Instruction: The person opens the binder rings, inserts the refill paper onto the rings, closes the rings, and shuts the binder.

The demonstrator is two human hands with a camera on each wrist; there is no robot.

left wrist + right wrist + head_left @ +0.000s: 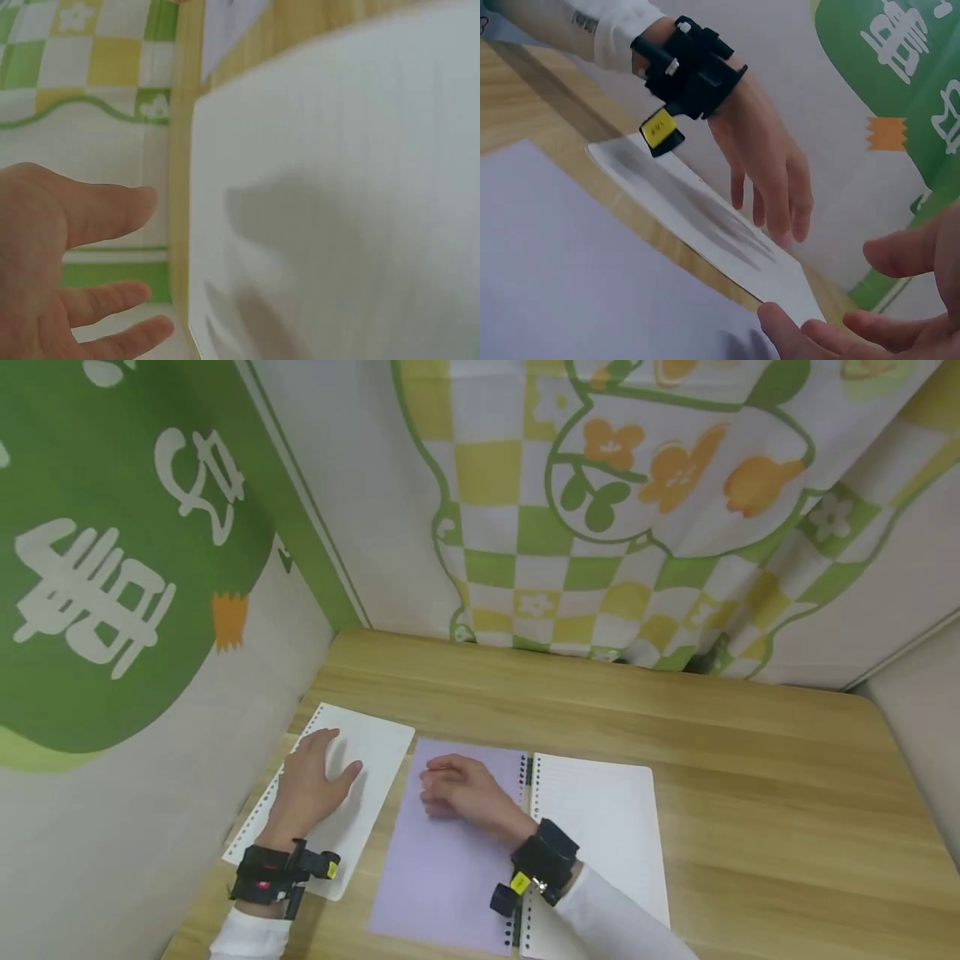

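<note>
On the left of the table lies a stack of white loose-leaf paper with holes along its left edge. My left hand hovers over it with fingers spread, and its shadow falls on the top sheet in the left wrist view. To the right, a ring binder lies flat with a purple cover on one side and white lined pages on the other. Above the purple cover is my right hand, fingers loosely bent, nothing in its grasp. In the right wrist view, its thumb and fingers stand apart.
The wooden table extends to the right of the binder. A patterned curtain hangs along the back edge, and a green and white cloth closes off the left side. Each wrist carries a strapped-on camera.
</note>
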